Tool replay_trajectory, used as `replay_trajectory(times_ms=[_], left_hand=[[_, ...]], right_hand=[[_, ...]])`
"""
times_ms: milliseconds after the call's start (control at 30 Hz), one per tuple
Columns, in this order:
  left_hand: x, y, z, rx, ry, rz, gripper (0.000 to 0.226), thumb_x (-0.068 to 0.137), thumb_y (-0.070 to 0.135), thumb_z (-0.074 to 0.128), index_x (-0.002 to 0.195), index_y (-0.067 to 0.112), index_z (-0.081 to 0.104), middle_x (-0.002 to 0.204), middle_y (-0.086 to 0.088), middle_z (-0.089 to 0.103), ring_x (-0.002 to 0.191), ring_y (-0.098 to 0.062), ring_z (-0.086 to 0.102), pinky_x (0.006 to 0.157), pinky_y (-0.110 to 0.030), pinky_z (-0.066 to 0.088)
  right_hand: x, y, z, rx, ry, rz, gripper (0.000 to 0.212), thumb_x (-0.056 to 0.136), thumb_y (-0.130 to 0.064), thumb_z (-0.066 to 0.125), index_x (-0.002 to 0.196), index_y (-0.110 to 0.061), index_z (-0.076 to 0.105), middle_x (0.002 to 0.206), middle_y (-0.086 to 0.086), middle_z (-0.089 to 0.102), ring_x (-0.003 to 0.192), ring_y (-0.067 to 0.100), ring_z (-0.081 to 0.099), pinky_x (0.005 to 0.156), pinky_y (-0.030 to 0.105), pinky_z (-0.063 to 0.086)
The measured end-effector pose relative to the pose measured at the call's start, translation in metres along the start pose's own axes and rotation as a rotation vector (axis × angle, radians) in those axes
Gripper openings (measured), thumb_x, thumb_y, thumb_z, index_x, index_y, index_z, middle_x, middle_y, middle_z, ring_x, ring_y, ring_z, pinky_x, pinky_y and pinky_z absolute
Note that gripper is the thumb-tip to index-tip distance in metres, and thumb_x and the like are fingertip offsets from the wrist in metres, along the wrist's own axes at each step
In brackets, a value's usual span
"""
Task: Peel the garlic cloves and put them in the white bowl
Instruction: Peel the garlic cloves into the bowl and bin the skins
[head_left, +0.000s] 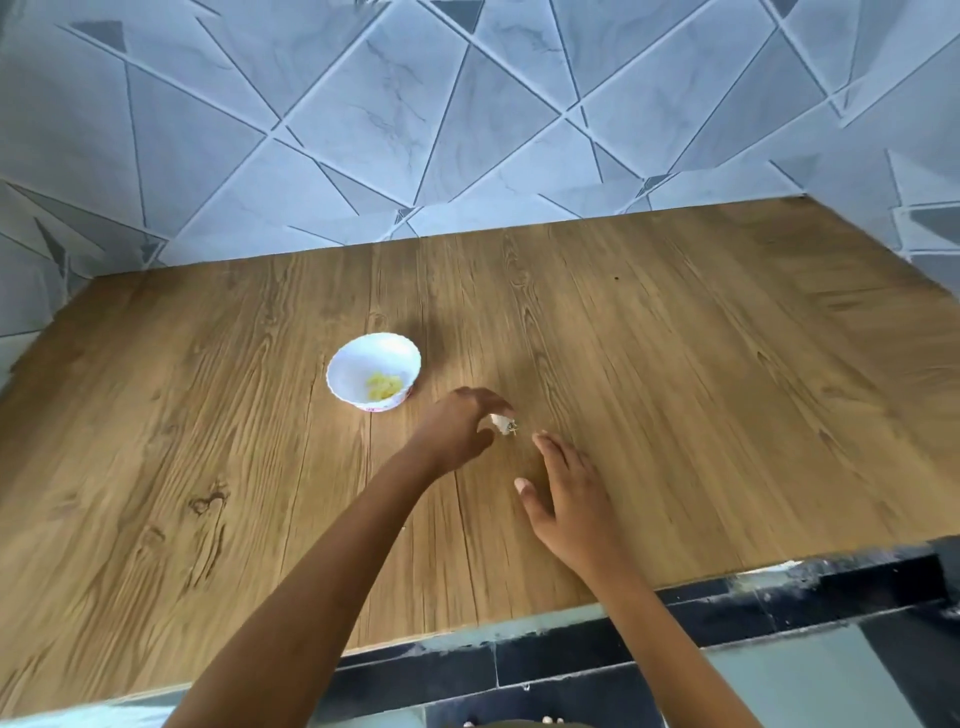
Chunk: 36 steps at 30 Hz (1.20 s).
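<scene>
Surface: wood-grain counter (675, 389), grey tiled wall behind.
Left hand (457, 431): pinches garlic clove (503, 423), near white bowl (348, 371).
Right hand (566, 493): spread, holding nothing.
My advice: steady the clove and strip its skin from the root end.

A wood-grain countertop (675, 389) set against a tiled wall (363, 114).
The wall is covered in pale grey, marble-veined tiles, cut by white lines into triangles, with small darker grey triangles scattered among them; the tiling is carried round at both ends of the countertop. The brown surface is marked by long grain lines and knots and is lit softly and evenly. Below its near edge, dark tiles (571, 652) with pale joints are seen.
</scene>
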<state>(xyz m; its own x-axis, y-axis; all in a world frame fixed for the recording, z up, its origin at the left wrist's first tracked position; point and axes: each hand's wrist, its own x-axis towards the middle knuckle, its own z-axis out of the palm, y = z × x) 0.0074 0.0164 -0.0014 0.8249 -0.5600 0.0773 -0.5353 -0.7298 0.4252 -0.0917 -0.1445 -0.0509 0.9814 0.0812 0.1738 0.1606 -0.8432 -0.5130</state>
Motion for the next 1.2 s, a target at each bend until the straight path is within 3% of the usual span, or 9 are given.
replay_trajectory(times_ms=[100, 267, 367, 433, 533, 767, 867, 1000, 1200], left_hand=[[0.002, 0.000, 0.009, -0.037, 0.050, -0.022, 0.026, 0.081, 0.004, 0.065, 0.106, 0.012, 0.071, 0.108, -0.003, 0.069, 0.100, -0.020, 0.063, 0.085, -0.031, 0.048], [-0.004, 0.000, 0.005, -0.084, 0.097, -0.077, 0.016, 0.084, 0.009, 0.067, 0.099, 0.009, 0.072, 0.095, -0.005, 0.071, 0.085, -0.018, 0.063, 0.072, -0.023, 0.044], [-0.017, 0.002, -0.006, -0.347, 0.134, -0.163, 0.019, 0.084, 0.004, 0.067, 0.103, 0.006, 0.069, 0.096, -0.003, 0.072, 0.078, -0.003, 0.064, 0.068, -0.006, 0.042], [-0.029, 0.005, -0.015, -0.538, 0.123, -0.227, 0.023, 0.085, 0.000, 0.065, 0.107, 0.008, 0.064, 0.097, -0.002, 0.070, 0.078, 0.002, 0.065, 0.070, -0.007, 0.046], [-0.049, 0.006, -0.023, -0.698, 0.082, -0.317, 0.023, 0.089, -0.005, 0.054, 0.106, 0.009, 0.059, 0.094, -0.005, 0.070, 0.079, -0.012, 0.064, 0.073, -0.019, 0.051], [-0.073, 0.007, -0.027, -0.765, 0.081, -0.415, 0.022, 0.090, -0.007, 0.052, 0.104, 0.004, 0.065, 0.085, -0.015, 0.068, 0.074, -0.014, 0.061, 0.068, -0.027, 0.051], [-0.081, 0.009, -0.023, -0.832, 0.153, -0.475, 0.015, 0.090, 0.008, 0.062, 0.103, 0.002, 0.067, 0.087, -0.018, 0.069, 0.076, -0.013, 0.065, 0.069, -0.023, 0.054], [-0.085, 0.009, -0.022, -0.825, 0.168, -0.530, 0.015, 0.085, 0.007, 0.068, 0.096, -0.002, 0.068, 0.089, -0.023, 0.069, 0.077, -0.017, 0.066, 0.072, -0.024, 0.057], [-0.080, 0.010, -0.014, -0.567, 0.253, -0.552, 0.014, 0.076, 0.013, 0.078, 0.087, 0.009, 0.071, 0.080, -0.005, 0.073, 0.072, -0.010, 0.066, 0.076, -0.027, 0.055]], right_hand=[[0.001, 0.001, -0.001, 0.115, 0.071, -0.015, 0.053, 0.093, -0.037, 0.048, 0.141, -0.014, 0.039, 0.142, 0.003, 0.044, 0.133, 0.015, 0.038, 0.111, 0.025, 0.024], [0.004, -0.001, -0.009, 0.382, 0.111, 0.044, 0.040, 0.094, -0.022, 0.056, 0.133, -0.017, 0.049, 0.130, -0.005, 0.054, 0.121, 0.006, 0.046, 0.104, 0.023, 0.037], [0.016, -0.013, -0.019, 0.724, 0.007, 0.161, 0.035, 0.094, -0.014, 0.055, 0.129, -0.017, 0.051, 0.127, -0.002, 0.056, 0.114, 0.004, 0.053, 0.096, 0.014, 0.041], [0.025, -0.023, -0.023, 0.982, -0.078, 0.250, 0.031, 0.095, -0.012, 0.054, 0.124, -0.019, 0.054, 0.122, 0.001, 0.061, 0.109, 0.009, 0.059, 0.095, 0.019, 0.046], [0.035, -0.036, -0.019, 1.235, -0.202, 0.339, 0.030, 0.094, -0.013, 0.056, 0.124, -0.012, 0.057, 0.113, 0.011, 0.066, 0.103, 0.018, 0.065, 0.085, 0.023, 0.053], [0.040, -0.054, -0.002, 1.257, -0.224, 0.423, 0.016, 0.088, -0.005, 0.063, 0.104, -0.003, 0.065, 0.083, 0.004, 0.069, 0.068, 0.005, 0.064, 0.068, 0.016, 0.054], [0.039, -0.057, 0.000, 1.299, -0.228, 0.428, 0.008, 0.086, -0.004, 0.064, 0.094, -0.006, 0.064, 0.085, 0.005, 0.069, 0.074, 0.009, 0.066, 0.068, 0.016, 0.054], [0.037, -0.059, -0.001, 1.311, -0.231, 0.381, 0.010, 0.087, -0.002, 0.063, 0.092, -0.010, 0.065, 0.088, 0.004, 0.069, 0.079, 0.007, 0.068, 0.071, 0.016, 0.054], [0.037, -0.061, -0.001, 1.371, -0.255, 0.427, 0.014, 0.085, -0.003, 0.064, 0.098, -0.009, 0.067, 0.092, 0.008, 0.070, 0.084, 0.013, 0.069, 0.074, 0.017, 0.054]])
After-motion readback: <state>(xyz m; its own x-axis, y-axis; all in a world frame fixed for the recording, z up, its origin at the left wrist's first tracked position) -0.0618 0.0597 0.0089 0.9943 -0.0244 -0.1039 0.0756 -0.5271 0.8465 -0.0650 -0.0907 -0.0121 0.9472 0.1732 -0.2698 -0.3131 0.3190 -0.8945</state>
